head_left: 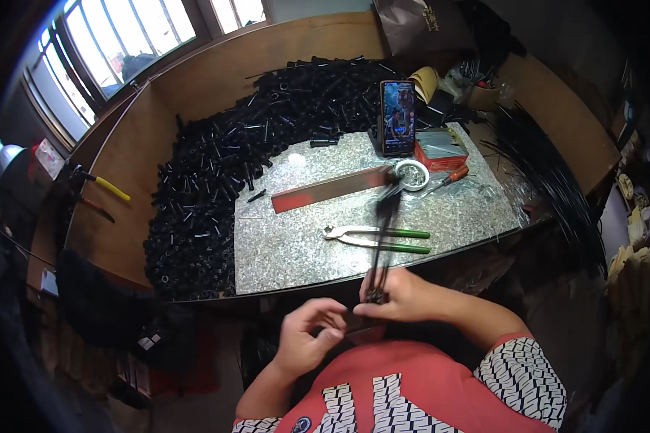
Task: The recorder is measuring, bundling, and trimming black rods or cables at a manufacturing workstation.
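Note:
My right hand (pixel 404 296) is closed round a bunch of thin dark rods (pixel 384 242) above the near edge of the stone slab. The bunch rises toward the slab's middle, and its far end is smeared by motion. Beside it, my left hand (pixel 310 335) is held in front of my body, fingers curled and the thumb apart, with nothing clearly in it. Just beyond the hands lie end-cutting pliers (pixel 375 239) with green handles, partly crossed by the rods. A flat red-brown bar (pixel 332 189) lies behind the pliers.
A large heap of black tubular parts (pixel 217 159) fills the wood-walled bench (pixel 115 209). On the slab (pixel 289 252) stand a phone (pixel 398 119), a white round dish (pixel 412 175) and a red box (pixel 440 150); a screwdriver (pixel 455 175) lies nearby. Long black rods (pixel 556 187) bundle at right.

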The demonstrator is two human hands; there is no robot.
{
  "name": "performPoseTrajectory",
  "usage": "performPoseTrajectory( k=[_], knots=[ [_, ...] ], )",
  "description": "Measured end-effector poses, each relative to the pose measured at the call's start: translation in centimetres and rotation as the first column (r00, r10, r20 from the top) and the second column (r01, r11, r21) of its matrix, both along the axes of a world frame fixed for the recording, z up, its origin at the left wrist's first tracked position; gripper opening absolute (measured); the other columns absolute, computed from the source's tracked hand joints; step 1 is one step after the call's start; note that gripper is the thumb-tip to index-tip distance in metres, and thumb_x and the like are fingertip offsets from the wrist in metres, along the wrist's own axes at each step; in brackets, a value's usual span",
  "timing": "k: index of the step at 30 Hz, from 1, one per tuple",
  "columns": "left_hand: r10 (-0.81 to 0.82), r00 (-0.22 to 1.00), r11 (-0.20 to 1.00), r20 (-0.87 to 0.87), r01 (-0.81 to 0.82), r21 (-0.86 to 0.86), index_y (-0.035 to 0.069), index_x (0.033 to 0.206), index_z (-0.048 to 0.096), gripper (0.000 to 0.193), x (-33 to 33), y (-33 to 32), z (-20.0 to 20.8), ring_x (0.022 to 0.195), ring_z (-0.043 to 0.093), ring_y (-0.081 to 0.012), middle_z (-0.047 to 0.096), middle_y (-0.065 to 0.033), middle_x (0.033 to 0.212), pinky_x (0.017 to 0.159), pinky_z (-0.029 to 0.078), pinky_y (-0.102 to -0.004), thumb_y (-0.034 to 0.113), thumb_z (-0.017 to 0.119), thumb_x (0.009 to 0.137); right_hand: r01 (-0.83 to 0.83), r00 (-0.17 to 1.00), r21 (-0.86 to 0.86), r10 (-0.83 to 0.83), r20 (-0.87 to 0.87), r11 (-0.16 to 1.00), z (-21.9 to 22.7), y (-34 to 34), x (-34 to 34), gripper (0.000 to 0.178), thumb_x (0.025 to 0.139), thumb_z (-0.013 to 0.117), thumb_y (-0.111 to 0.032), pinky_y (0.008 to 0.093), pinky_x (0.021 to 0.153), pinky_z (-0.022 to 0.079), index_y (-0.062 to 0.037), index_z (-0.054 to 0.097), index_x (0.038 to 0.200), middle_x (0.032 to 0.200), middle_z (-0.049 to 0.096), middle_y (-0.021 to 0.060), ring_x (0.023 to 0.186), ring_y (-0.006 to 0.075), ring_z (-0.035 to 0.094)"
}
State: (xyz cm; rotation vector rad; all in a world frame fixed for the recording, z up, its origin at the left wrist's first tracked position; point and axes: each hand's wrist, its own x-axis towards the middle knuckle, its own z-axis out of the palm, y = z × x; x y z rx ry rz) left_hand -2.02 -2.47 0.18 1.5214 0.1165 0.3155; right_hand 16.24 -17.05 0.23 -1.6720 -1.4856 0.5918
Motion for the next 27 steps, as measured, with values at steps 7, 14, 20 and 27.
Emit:
performPoseTrajectory(
  k=[7,14,20,27],
  knots=[
    [0.392,0.806,0.920,0.444,-0.346,-0.185,0.002,0.123,0.035,0.067,0.6,2.0,6.3,0.087,0.059,-0.0155,0.056,-0.0098,0.094,0.075,0.052,-0.0275,0.028,0.078,0.079,-0.202,0.978,-0.226,0.207,0.000,0.953,-4.2,1.7,-3.5,0.040,0.084,0.067,-0.036,0.0438,0.072,0.050,0.0038,0.063,0.090,0.088,0.058,0.0191,0.081,0.0384,0.061],
    [0.322,0.791,0.908,0.520,-0.413,0.066,0.002,0.098,0.054,0.029,1.0,3.1,7.5,0.069,0.055,-0.0130,0.053,-0.0076,0.083,0.058,0.053,-0.0272,0.021,0.071,0.085,-0.252,0.963,-0.214,0.266,0.039,0.944,-3.7,2.0,-2.8,0.045,0.083,0.068,-0.041,0.0407,0.068,0.049,0.0022,0.059,0.095,0.091,0.055,0.0159,0.079,0.0338,0.060],
    [0.150,0.897,0.985,0.416,-0.173,0.018,-0.004,0.086,0.065,0.011,0.5,3.5,9.3,0.077,0.062,-0.0173,0.064,-0.0124,0.083,0.072,0.049,-0.0260,0.000,0.072,0.079,-0.443,0.875,0.050,0.443,-0.195,0.895,5.1,4.3,0.3,0.033,0.083,0.071,-0.027,0.0275,0.061,0.042,-0.0022,0.056,0.099,0.089,0.050,0.0059,0.071,0.0136,0.052],
    [0.178,0.915,0.975,0.362,-0.215,0.063,-0.004,0.085,0.065,0.009,0.8,4.2,9.9,0.078,0.061,-0.0127,0.064,-0.0083,0.081,0.069,0.046,-0.0227,-0.003,0.072,0.078,-0.393,0.866,0.245,0.447,-0.227,0.886,8.5,7.0,0.5,0.024,0.085,0.069,-0.020,0.0294,0.062,0.042,-0.0020,0.055,0.081,0.079,0.057,0.0049,0.071,0.0137,0.053]
  ],
)
